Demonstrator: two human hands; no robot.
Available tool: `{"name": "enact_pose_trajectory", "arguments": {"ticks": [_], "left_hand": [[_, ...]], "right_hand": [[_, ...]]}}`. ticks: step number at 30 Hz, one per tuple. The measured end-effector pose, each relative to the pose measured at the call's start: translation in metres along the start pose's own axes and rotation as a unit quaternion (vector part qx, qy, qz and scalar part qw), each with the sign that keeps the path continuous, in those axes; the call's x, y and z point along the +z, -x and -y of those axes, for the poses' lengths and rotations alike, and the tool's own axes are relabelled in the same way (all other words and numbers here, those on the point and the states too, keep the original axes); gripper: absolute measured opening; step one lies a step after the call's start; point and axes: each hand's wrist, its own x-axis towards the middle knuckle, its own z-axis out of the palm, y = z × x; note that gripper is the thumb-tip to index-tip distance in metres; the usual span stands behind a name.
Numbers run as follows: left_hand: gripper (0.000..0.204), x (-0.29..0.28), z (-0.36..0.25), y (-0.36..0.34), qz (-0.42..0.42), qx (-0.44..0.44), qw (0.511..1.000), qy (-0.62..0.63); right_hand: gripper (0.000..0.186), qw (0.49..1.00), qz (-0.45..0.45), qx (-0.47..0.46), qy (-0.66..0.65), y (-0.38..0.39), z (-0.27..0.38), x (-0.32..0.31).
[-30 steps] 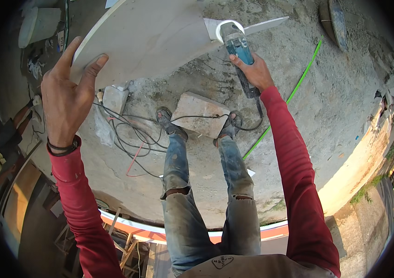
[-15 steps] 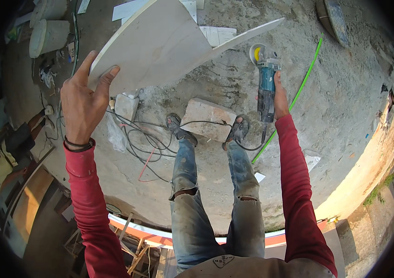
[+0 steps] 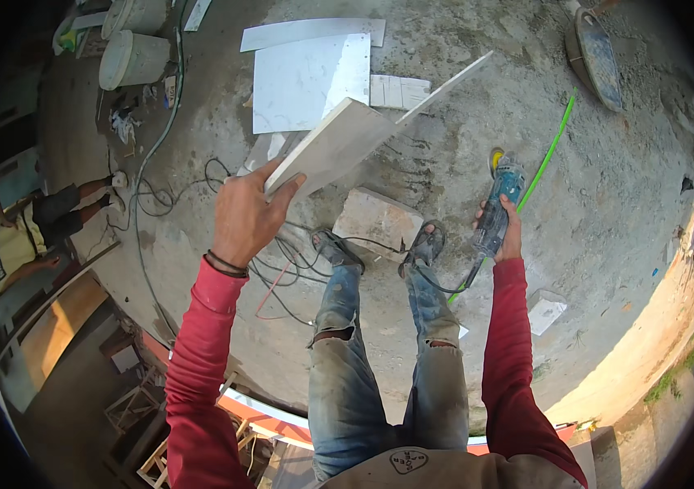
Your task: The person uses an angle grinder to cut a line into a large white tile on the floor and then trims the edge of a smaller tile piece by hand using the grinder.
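My left hand pinches the near left edge of a pale tile between thumb and fingers. The tile is tilted above the ground, seen at a slant, with a narrow strip reaching out toward the far right. In my right hand is a teal and dark angle grinder, gripped around its body with the head pointing away from me. Its disc has a yellow centre and sits apart from the tile. A black cord runs from the grinder's rear toward my feet.
A stone block lies between my sandalled feet, beside looped cables. White tiles lie beyond. Buckets stand far left; a shallow pan and green strip are right. Another person is at left.
My left hand has moved right and nearer, and the tile has turned more edge-on, uncovering white tiles behind it. The grinder has come nearer and tilted; my right fingers now wrap it.
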Motion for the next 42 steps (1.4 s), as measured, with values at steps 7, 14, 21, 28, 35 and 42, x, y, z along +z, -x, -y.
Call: {"name": "enact_pose_trajectory", "arguments": {"ticks": [7,14,21,28,35,42], "left_hand": [[0.032,0.021,0.008,0.032,-0.030,0.012,0.997,0.068],[0.031,-0.014,0.036,0.099,-0.064,-0.024,0.994,0.080],[0.023,-0.128,0.074,0.325,-0.107,-0.168,0.972,0.126],[0.019,-0.131,0.108,0.523,-0.181,-0.366,0.906,0.107],[0.024,-0.067,0.129,0.659,-0.238,-0.552,0.793,0.095],[0.027,-0.026,0.133,0.760,-0.252,-0.693,0.648,0.191]], "right_hand": [[0.039,0.990,0.037,0.036,-0.132,0.065,-0.005,-0.032],[0.036,0.997,-0.008,0.063,-0.032,0.129,-0.011,-0.061],[0.030,0.997,-0.008,0.069,0.024,0.175,-0.025,-0.037],[0.034,0.981,0.087,0.142,-0.102,0.169,-0.041,0.049],[0.043,0.931,0.122,0.194,0.284,0.127,-0.094,0.203],[0.076,0.587,0.151,-0.115,0.787,0.015,-0.250,0.318]]}}
